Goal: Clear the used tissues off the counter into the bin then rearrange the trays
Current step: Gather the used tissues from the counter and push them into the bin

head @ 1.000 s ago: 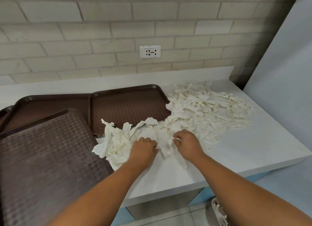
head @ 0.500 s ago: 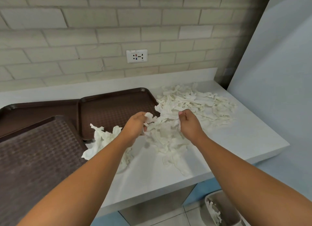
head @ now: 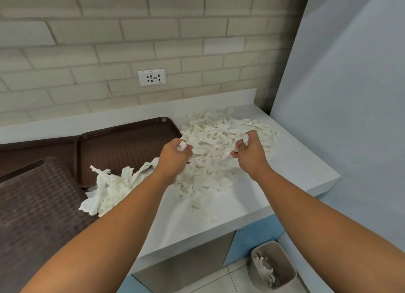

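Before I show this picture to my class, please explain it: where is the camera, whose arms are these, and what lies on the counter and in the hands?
There is no machine here. The camera sits on a person's head and looks forward and down, so the two bare arms reaching in from below are that person's own. The left hand and the right hand each grip a bunch of tissues with curled fingers, above a white counter. More crumpled tissues lie heaped there. Brown trays overlap on the left. On the floor at lower right stands a bin with a few tissues already in it.
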`<move>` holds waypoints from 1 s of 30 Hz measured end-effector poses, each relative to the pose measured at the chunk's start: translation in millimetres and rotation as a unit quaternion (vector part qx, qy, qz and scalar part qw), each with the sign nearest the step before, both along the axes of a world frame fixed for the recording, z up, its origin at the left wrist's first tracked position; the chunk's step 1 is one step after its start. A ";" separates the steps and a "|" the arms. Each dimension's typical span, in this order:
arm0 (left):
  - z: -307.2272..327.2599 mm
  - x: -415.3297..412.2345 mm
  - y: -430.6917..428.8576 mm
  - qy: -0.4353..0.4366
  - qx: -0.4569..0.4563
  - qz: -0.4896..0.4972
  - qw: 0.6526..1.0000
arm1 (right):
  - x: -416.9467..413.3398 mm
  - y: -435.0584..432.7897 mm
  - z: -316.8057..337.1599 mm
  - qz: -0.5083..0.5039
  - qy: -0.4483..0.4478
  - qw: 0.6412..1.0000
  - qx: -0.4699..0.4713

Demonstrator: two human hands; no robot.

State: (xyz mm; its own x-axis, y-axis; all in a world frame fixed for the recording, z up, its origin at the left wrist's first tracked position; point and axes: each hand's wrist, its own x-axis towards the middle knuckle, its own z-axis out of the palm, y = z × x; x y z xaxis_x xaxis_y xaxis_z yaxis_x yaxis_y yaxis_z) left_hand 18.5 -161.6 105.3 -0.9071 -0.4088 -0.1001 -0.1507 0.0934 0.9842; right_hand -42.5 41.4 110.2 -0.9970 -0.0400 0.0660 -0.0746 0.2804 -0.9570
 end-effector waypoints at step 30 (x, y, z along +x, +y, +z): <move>-79.6 -21.4 299.9 -0.102 -0.076 -0.249 0.960 | 20.7 313.6 -107.1 -0.016 -0.106 0.966 0.234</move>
State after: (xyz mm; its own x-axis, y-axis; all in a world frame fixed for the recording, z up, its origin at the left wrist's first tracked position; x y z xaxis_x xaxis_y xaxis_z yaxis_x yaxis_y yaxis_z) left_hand -2.9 138.3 25.7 -0.9614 0.0469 -0.2711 -0.2393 0.3436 0.9081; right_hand -21.8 355.0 3.1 -0.9873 0.0143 -0.1585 0.1252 0.6849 -0.7178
